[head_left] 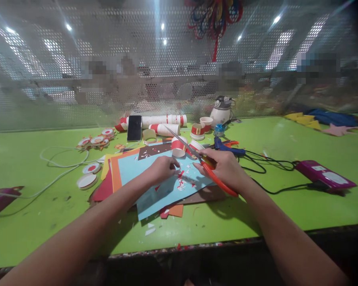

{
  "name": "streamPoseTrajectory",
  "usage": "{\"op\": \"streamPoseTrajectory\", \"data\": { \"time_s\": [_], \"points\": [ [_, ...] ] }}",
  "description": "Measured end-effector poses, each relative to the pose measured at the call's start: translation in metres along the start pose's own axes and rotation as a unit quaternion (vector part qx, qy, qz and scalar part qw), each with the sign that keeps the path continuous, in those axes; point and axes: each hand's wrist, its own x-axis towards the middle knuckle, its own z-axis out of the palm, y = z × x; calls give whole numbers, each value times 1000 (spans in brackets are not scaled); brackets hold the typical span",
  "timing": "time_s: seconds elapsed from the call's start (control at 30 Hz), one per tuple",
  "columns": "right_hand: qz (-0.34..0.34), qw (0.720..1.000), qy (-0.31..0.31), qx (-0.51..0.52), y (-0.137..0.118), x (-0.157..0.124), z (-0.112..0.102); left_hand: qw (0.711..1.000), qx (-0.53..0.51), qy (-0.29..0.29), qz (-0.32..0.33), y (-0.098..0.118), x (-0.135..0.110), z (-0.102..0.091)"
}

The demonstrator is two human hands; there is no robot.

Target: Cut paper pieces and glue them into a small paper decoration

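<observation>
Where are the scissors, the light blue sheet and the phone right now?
Scissors (215,179): head view, on the orange handle.
Light blue sheet (158,201): head view, on its bare lower part.
Phone (134,128): head view, on its dark screen.

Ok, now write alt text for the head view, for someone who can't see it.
A right hand holds orange-handled scissors over blue paper strewn with scraps, the left hand close by. Around them on a green table are paper cups, a phone and a glue gun.

Place: craft workspace | scissors (209,171) | coloured sheets (131,171) | paper scraps (181,181) | paper cups (178,147) | green worktable (286,139) | perforated screen (107,43)
</observation>
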Motion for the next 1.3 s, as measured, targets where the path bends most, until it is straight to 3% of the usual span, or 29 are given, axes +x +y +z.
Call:
{"op": "streamPoseTrajectory", "data": {
  "time_s": [0.17,0.33,0.63,0.87,1.13,1.3],
  "points": [
    [19,1000,-6,-3,0,1,1,991,-130,-1,-32,2,-16,-13],
    [73,997,2,-1,5,1,6,950,-305,-32,-52,-3,-31,-20],
    [110,993,16,32,11,5,18,930,-362,-62,-36,-15,-38,-23],
    [83,994,-25,71,-28,22,15,909,-413,-40,-32,-3,-49,-35],
    [34,986,-38,161,-62,38,46,887,-461,-20,11,-3,-59,-46],
    [-2,971,-57,231,-77,38,50,877,-480,-2,21,-6,-63,-41]
  ]
}}
